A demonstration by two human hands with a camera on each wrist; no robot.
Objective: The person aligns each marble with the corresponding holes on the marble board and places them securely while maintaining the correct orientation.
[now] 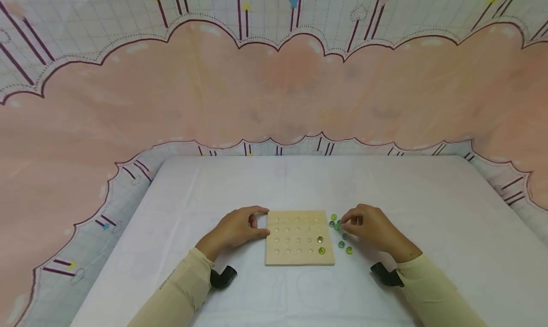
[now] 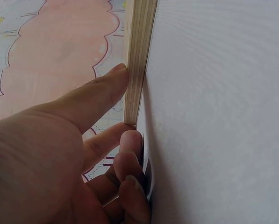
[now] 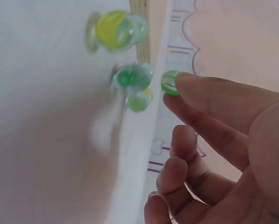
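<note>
A square wooden board (image 1: pixel 293 245) with rows of round dimples lies flat in front of me. Two marbles sit in its right column, a brownish glass marble (image 1: pixel 320 239) and a yellow-green marble (image 1: pixel 322 251) nearest me. My left hand (image 1: pixel 233 227) touches the board's left side, the thumb on the edge and the index finger at the far corner. Between thumb and index finger, my right hand (image 1: pixel 370 227) pinches a green-streaked glass marble (image 3: pixel 169 83), held up off the cloth just right of the board.
Several loose marbles lie along the board's right side, among them a yellow-green one (image 1: pixel 349 250) and a greenish one (image 1: pixel 341 244). White cloth (image 1: pixel 274 293) covers the table, and a patterned curtain (image 1: pixel 274 89) hangs behind it.
</note>
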